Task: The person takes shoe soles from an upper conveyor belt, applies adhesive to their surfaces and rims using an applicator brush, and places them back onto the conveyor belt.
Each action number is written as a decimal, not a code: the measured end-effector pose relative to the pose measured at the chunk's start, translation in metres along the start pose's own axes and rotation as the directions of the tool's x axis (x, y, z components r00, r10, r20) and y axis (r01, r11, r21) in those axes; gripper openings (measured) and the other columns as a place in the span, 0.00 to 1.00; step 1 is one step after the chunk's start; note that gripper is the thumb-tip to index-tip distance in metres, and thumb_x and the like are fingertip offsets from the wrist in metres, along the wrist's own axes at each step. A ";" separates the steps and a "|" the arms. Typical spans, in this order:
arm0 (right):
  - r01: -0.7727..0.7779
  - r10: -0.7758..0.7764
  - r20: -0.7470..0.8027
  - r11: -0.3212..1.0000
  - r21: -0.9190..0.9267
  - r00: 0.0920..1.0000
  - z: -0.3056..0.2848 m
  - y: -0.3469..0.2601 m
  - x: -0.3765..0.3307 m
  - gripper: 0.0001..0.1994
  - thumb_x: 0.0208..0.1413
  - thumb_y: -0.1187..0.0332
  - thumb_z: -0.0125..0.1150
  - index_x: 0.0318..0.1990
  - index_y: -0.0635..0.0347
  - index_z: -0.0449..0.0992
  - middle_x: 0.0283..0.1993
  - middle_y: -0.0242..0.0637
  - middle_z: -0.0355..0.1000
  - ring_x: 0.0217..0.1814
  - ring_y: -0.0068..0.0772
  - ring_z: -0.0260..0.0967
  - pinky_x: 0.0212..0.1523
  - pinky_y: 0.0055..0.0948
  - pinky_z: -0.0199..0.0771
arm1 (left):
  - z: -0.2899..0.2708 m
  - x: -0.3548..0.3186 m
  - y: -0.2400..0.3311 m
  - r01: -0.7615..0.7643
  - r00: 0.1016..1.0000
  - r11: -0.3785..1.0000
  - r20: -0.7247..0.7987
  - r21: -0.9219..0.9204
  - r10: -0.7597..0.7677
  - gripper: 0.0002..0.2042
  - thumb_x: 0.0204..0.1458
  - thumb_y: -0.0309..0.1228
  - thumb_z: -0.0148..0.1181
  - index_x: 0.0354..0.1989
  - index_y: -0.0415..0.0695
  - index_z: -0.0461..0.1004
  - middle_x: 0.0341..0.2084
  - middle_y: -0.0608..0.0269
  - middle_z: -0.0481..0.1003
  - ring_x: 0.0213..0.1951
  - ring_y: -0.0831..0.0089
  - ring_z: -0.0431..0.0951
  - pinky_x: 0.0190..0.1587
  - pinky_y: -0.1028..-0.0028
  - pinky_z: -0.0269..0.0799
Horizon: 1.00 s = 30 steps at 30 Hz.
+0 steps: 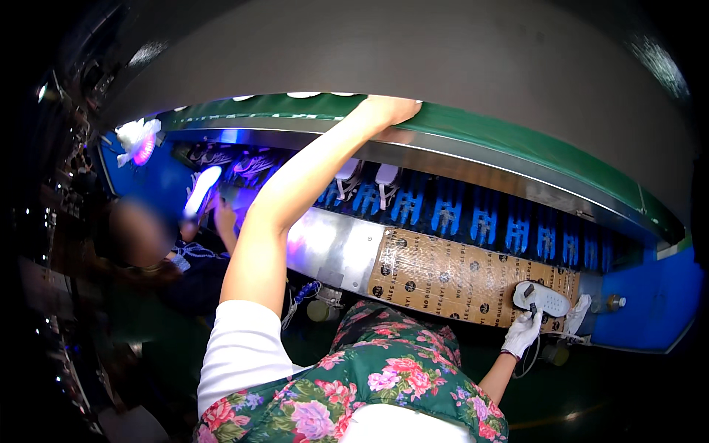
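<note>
The gloved fingers [534, 317] of the right hand [523, 331] are closing around the near edge of a pale shoe [551, 300], gripping it where small dark pieces are showing at its left end. The shoe is lying at a slant over the right end of a brown, printed covering [443, 277], and a white scrap [578, 313] is lying just beside it on the right. A thin cord [529, 363] is looping below the wrist.

The left hand [397, 109] is resting up at a green belt [509, 136], partly disappearing behind a dark grey hood [413, 52]; its fingertips are hiding there, so whether they are open or gripping anything cannot be told. The bare left forearm [325, 166] is crossing in front of a metal rail [458, 153], and a white sleeve [244, 347] is covering the upper arm.

Below the rail, a row of blue holders [445, 214] is running along behind the covering, with two pale strapped shoes [387, 176] hanging among them near the forearm. A bare metal ledge [336, 247] is continuing to the left of the covering, and a blue end panel [646, 314] is closing off the right side.

Farther left, a co-worker [196, 277] is holding a white sole [201, 192] under violet light. The person is wearing a flowered garment [399, 376].
</note>
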State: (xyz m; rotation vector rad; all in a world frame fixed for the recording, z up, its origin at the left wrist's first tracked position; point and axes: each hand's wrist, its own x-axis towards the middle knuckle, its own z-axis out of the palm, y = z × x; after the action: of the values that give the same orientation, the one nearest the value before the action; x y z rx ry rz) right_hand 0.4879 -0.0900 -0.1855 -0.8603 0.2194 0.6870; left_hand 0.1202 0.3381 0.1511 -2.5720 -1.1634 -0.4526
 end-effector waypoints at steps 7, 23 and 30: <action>0.005 0.002 0.061 0.993 -0.117 0.998 0.024 0.008 -0.011 0.18 0.66 0.69 0.49 0.61 0.64 0.66 0.51 0.37 0.72 0.34 0.23 0.68 0.29 0.18 0.70 | -0.017 -0.011 -0.005 0.144 0.933 0.901 -0.247 -0.410 -0.261 0.12 0.53 0.24 0.54 0.44 0.40 0.78 0.39 0.49 0.79 0.42 0.54 0.80 0.45 0.57 0.75; 0.278 -0.142 0.304 0.839 -0.469 0.942 0.028 -0.011 -0.013 0.14 0.62 0.73 0.60 0.54 0.61 0.71 0.39 0.33 0.72 0.33 0.21 0.68 0.31 0.18 0.68 | 0.037 -0.074 -0.125 0.353 0.821 0.936 -0.486 0.017 -0.300 0.12 0.47 0.26 0.57 0.40 0.40 0.79 0.40 0.49 0.79 0.44 0.54 0.79 0.45 0.57 0.74; 0.297 -0.041 0.402 0.743 -0.599 0.915 0.061 -0.042 -0.023 0.04 0.60 0.73 0.59 0.35 0.54 0.70 0.26 0.27 0.65 0.21 0.18 0.59 0.24 0.18 0.62 | 0.020 -0.138 -0.071 0.459 0.637 0.795 -0.477 -0.397 -0.606 0.08 0.46 0.22 0.62 0.36 0.46 0.80 0.39 0.57 0.71 0.45 0.54 0.69 0.45 0.59 0.71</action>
State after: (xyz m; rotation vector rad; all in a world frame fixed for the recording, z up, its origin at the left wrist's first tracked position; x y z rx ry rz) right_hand 0.4915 -0.0742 -0.1096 -1.3808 -0.4745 0.7431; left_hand -0.0169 0.2978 0.0880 -1.9208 -1.6706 -1.4908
